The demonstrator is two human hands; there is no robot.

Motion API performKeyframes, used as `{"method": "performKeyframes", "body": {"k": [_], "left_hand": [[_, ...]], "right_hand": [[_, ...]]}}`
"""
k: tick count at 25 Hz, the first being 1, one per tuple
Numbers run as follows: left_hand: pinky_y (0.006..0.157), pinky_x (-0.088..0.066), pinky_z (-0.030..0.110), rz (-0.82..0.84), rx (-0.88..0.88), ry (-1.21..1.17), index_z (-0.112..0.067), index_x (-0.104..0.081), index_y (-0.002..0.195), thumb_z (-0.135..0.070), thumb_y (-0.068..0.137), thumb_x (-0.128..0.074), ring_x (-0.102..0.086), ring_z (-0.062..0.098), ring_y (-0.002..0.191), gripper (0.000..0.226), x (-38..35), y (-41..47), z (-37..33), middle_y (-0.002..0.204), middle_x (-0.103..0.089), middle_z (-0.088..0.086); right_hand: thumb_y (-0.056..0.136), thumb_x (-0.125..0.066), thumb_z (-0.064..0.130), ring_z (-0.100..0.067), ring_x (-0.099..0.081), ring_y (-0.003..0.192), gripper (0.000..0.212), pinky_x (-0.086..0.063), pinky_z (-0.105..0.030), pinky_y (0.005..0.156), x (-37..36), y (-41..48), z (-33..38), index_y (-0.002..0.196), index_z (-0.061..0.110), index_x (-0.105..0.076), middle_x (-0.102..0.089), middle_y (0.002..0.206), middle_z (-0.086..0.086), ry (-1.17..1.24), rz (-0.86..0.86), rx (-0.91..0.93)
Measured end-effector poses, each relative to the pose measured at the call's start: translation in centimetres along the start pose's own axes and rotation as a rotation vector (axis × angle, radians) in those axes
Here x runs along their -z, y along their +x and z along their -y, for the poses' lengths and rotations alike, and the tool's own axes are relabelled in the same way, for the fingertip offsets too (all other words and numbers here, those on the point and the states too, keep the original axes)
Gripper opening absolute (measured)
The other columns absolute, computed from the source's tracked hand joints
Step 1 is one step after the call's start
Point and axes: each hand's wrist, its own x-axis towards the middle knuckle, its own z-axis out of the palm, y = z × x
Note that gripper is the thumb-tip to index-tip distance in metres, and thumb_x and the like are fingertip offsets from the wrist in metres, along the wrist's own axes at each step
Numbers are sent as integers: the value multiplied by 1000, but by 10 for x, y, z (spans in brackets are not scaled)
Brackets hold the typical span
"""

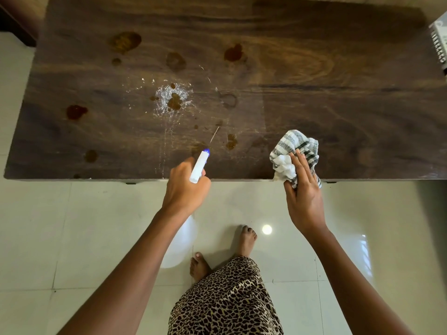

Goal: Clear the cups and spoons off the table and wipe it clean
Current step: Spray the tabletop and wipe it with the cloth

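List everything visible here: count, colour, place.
dark brown wooden table: one, dark brown, fills upper frame
brown spill stains: several, brown to reddish, table's left and middle
white spray droplets: one patch, white, around a middle stain
white plastic spray bottle: one, blue nozzle, at table's near edge
grey-striped white cloth: one, bunched, over near edge
white ridged object: one, cut off at right edge
glossy cream floor tiles: cream, lower frame
leopard-print garment: one, tan and black, bottom centre
bare feet: two, on tiles
left hand: grips bottle
right hand: holds cloth
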Motion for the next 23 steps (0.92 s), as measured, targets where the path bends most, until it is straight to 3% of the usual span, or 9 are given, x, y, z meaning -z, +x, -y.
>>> {"method": "performKeyframes", "body": {"k": [5,7,9,11,13,15,17,20,23], "left_hand": [[50,-39,22,-36,-70,-75,-5,-59,84,3,80,-52,-50,14,59,11,17,1,6,72,-55,4],[53,-40,11,-93,-121,-123,-7,-61,91,4,81,-54,-53,8,64,16,27,8,7,80,-58,3],[53,-36,-1,-191,-148,-158,-9,-60,102,3,82,-55,-52,6,66,24,38,20,7,88,-56,2],[57,-35,-5,-303,-200,-168,-8,-56,114,-1,83,-57,-50,8,67,31,49,36,5,93,-53,1],[65,-35,-6,-378,-270,-182,-6,-51,121,-7,83,-58,-50,2,74,39,56,56,4,98,-51,1],[75,-39,1,-430,-245,-219,-5,-43,130,-8,84,-59,-53,0,87,49,61,75,6,108,-50,1],[83,-38,4,-494,-203,-236,-4,-38,134,-10,84,-61,-51,10,104,55,61,88,7,120,-52,8],[79,-32,-7,-559,-167,-253,-8,-34,136,-11,85,-63,-47,12,111,59,60,102,5,132,-48,12],[92,-40,8,-549,-191,-290,-4,-37,134,-13,82,-61,-51,15,111,58,59,112,17,132,-49,14]], "right_hand": [[92,-50,4,-14,-21,140,55,-24,-47,114,-7,9,3,144,11,-33,-29,152,-3,13,12,-49],[94,-48,7,-15,-21,141,53,-24,-41,115,-11,18,1,145,12,-30,-28,152,-2,22,33,-99],[97,-43,18,-22,-29,139,52,-28,-42,113,-18,32,-12,146,17,-28,-32,151,-4,79,60,-196],[93,-35,39,-29,-43,129,54,-37,-49,106,-23,53,-24,144,25,-28,-45,142,-8,144,58,-317],[92,-29,48,-29,-47,124,57,-39,-48,104,-29,81,-33,143,23,-31,-48,138,-10,168,27,-385],[98,-27,45,-28,-31,137,56,-25,-47,112,-43,109,-32,147,17,-23,-32,150,-8,114,30,-400],[99,-23,44,-23,-3,145,57,-2,-48,117,-69,127,-15,150,18,-15,-5,158,-5,-75,126,-410],[97,-16,50,-24,15,143,57,16,-51,111,-119,124,29,149,30,-4,12,157,-4,-402,331,-170],[95,-14,56,-29,9,143,58,5,-63,110,-151,58,61,147,36,0,4,158,-6,-588,477,342]]}}
